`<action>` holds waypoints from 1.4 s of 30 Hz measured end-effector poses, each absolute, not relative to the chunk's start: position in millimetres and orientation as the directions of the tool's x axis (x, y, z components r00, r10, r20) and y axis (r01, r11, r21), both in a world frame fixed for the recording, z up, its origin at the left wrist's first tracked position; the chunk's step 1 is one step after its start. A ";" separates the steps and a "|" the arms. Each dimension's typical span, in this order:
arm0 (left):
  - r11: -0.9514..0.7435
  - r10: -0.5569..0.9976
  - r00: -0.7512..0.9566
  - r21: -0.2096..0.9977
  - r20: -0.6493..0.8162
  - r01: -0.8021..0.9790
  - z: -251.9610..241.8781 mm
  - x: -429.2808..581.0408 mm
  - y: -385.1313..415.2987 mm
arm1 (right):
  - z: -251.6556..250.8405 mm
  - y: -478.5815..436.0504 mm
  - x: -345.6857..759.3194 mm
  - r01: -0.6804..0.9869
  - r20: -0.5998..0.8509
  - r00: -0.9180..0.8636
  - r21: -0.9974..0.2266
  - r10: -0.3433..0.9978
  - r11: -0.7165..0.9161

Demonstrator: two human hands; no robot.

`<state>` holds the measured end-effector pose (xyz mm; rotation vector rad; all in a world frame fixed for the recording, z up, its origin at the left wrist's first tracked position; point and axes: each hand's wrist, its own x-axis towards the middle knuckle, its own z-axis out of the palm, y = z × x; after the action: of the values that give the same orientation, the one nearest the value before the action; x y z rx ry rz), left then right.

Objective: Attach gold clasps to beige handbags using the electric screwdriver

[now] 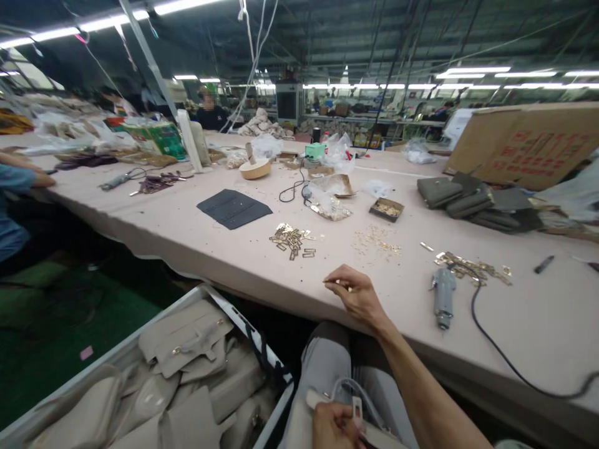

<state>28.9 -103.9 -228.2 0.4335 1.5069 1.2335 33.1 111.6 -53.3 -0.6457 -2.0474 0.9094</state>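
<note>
Low in the view, my left hand [331, 426] grips a beige handbag [304, 430] on my lap. A small rectangular metal plate [357, 408] stands up beside its fingers. Over the table's near edge, my right hand [355, 292] is closed in a pinch; whatever is between thumb and fingertip is too small to name. Beyond it lie scattered tiny gold pieces [379, 242] and a pile of rectangular gold frames [291, 239]. To the right are a grey electric screwdriver [443, 298] and more gold metal plates [472, 268].
At my left stands a bin [196, 293] full of beige bags. The table [224, 255] carries a dark folded panel [234, 209], a small tray [387, 209], dark pouches [468, 196] and a cardboard box [528, 146]. A black cord [496, 349] crosses its right side. Another person's arm [23, 171] rests far left.
</note>
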 end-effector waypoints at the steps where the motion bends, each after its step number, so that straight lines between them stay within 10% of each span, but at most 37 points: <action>1: 0.399 0.790 -0.337 0.846 -0.513 -0.353 -224.1 32.1 -104.4 | -58.8 90.3 52.2 0.014 0.418 -0.522 -0.867 0.743 0.498; 16: 0.416 0.891 -0.112 0.889 -0.441 -0.190 -210.0 47.9 -103.3 | -192.6 -66.8 218.3 -0.058 -0.045 -0.151 -0.997 0.988 -0.054; 42: 0.414 0.902 -0.064 0.897 -0.427 -0.153 -206.1 62.0 -96.5 | -181.7 -44.1 218.6 0.036 -0.145 -0.289 -0.989 0.946 -0.140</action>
<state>62.0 -96.5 -206.1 0.7408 1.3527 1.0099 218.6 -44.1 -181.7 -1.1732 -1.3646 1.5304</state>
